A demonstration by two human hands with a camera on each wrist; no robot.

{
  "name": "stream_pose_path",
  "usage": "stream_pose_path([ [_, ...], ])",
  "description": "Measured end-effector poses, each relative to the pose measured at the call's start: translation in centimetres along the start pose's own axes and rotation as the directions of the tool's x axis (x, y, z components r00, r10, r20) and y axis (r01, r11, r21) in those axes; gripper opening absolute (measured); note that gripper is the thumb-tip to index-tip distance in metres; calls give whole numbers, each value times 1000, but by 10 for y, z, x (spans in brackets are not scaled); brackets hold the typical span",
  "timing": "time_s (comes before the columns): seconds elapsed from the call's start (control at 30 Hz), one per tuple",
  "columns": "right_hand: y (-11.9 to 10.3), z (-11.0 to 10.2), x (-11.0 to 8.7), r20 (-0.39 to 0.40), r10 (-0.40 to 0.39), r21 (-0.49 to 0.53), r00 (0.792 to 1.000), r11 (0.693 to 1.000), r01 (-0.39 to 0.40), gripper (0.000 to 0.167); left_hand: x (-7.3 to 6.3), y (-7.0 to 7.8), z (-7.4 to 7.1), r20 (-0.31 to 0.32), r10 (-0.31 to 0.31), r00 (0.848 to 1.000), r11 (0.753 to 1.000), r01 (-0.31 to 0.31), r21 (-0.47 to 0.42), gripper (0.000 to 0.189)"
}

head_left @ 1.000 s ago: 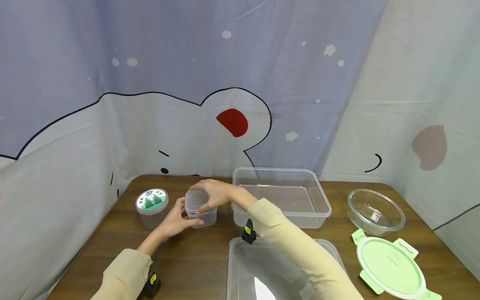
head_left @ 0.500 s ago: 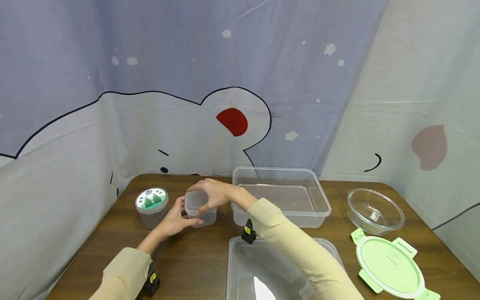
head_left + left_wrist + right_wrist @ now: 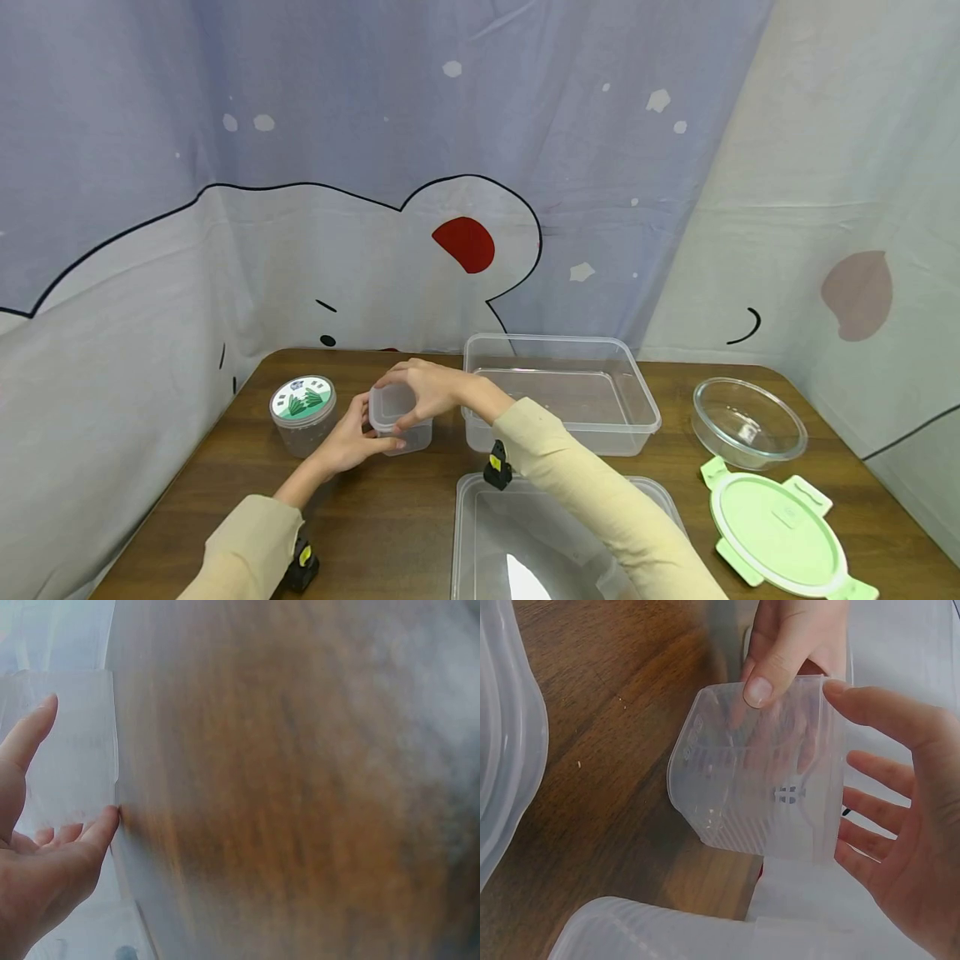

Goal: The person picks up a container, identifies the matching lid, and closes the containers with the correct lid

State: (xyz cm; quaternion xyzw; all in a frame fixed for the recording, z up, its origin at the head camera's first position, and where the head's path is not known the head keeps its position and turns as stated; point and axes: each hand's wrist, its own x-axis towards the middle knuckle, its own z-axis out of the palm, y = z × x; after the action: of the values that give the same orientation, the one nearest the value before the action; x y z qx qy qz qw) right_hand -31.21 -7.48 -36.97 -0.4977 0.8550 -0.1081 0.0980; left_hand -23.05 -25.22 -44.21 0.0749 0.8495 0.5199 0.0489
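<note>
A small clear plastic container (image 3: 412, 439) with a translucent top that looks like a lid (image 3: 388, 402) is held between both hands, left of the table's middle. My left hand (image 3: 349, 442) grips its left side and near wall, the thumb pressed on the wall in the right wrist view. From above, my right hand (image 3: 431, 388) spans the top, thumb at the near edge and fingers at the far edge. In the right wrist view, the right hand (image 3: 911, 802) has its fingertips along the container's rim. The left wrist view shows my left hand (image 3: 52, 877) beside a pale translucent surface.
A round jar (image 3: 302, 435) with a green-and-white top stands left of the hands. To their right is a large clear box (image 3: 558, 439), with a large clear lid (image 3: 517, 525) in front. A glass bowl (image 3: 738, 457) and a green clip lid (image 3: 780, 529) lie farther right.
Both hands keep nearly the same place and grip. The top of the small container seems to sit slightly closer to its rim; the other objects stay where they were.
</note>
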Motion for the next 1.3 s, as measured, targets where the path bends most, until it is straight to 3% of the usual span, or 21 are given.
stream_pose_path([
  [0.37, -4, -1, 0, 20, 10, 29, 1000, 1000, -11, 66, 0, 0, -1, 6, 0, 1000, 1000, 0, -5, 95],
  [1.03, -9, -3, 6, 52, 101, 28, 994, 994, -103, 78, 1, -2, 0, 9, -14, 1000, 1000, 14, 16, 96],
  [1.3, -14, -5, 8, 68, 122, -16, 990, 993, -121, 79, 0, 0, -1, 23, -13, 1000, 1000, 13, -3, 94],
])
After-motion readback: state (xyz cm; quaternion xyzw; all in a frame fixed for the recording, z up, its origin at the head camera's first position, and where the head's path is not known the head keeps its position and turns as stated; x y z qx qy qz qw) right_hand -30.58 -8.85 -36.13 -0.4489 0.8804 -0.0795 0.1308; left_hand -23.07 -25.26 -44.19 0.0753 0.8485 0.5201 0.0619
